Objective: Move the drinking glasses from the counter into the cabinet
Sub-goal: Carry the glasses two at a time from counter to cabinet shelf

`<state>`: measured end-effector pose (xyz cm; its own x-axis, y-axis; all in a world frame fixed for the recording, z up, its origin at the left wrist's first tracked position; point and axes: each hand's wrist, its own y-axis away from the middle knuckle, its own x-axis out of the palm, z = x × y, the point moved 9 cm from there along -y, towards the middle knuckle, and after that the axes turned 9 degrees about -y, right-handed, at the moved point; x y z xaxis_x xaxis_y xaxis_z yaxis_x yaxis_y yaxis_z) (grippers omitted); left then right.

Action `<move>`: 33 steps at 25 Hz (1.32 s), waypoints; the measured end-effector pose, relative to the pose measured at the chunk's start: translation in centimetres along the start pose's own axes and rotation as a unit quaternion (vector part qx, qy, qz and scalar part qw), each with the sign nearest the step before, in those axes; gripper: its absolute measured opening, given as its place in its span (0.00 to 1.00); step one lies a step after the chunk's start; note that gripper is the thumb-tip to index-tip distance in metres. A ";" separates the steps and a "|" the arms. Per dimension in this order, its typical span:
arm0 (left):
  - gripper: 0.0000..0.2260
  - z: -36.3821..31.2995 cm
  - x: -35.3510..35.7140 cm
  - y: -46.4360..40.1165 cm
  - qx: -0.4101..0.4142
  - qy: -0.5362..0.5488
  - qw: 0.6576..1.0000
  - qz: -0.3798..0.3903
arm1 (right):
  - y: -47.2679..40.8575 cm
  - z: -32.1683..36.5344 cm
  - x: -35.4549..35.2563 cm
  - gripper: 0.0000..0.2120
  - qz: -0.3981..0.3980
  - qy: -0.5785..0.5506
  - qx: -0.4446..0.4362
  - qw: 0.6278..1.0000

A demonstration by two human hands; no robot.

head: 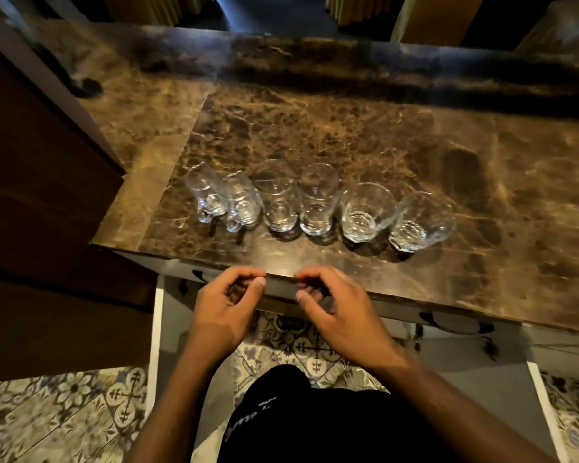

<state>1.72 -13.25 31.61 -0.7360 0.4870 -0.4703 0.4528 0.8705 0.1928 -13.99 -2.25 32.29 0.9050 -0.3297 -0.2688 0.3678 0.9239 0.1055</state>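
Observation:
Several clear drinking glasses stand in a row near the front edge of the brown marble counter (pixel 365 138). From the left: two handled mugs (pixel 208 192) (pixel 243 203), two tall tumblers (pixel 278 198) (pixel 318 200), and two wider glasses (pixel 368 212) (pixel 422 223). My left hand (pixel 226 305) and my right hand (pixel 340 305) hover side by side at the counter's front edge, below the row. Both have fingers loosely curled and apart, with nothing in them. Neither touches a glass.
A dark wooden cabinet (pixel 37 182) rises along the left side of the counter. White cabinet doors (pixel 465 372) stand open under the counter. Patterned floor tiles (pixel 64 419) lie below. A raised marble ledge (pixel 348 58) runs along the counter's far side.

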 end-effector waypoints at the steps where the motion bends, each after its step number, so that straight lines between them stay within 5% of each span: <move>1: 0.07 0.4 -1.7 -0.6 0.002 0.001 1.000 -0.013 | -0.7 0.7 1.3 0.12 0.001 0.008 -0.005 1.000; 8: 0.15 3.1 -10.1 -6.2 0.032 0.015 0.996 -0.085 | -5.8 2.1 6.9 0.31 -0.075 0.020 0.035 0.996; 14: 0.33 2.6 -9.0 -10.8 0.103 0.031 0.994 -0.011 | -8.1 2.1 9.0 0.38 -0.145 0.053 0.061 0.986; 33: 0.33 2.7 -9.1 -16.1 0.130 0.014 0.990 -0.061 | -11.8 2.6 10.5 0.34 -0.202 0.033 0.047 0.978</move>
<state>2.49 -31.86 30.50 -0.8049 0.3844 -0.4521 0.4712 0.8771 -0.0931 -8.32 -17.12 30.71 0.6670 -0.6482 -0.3673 0.7137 0.6974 0.0654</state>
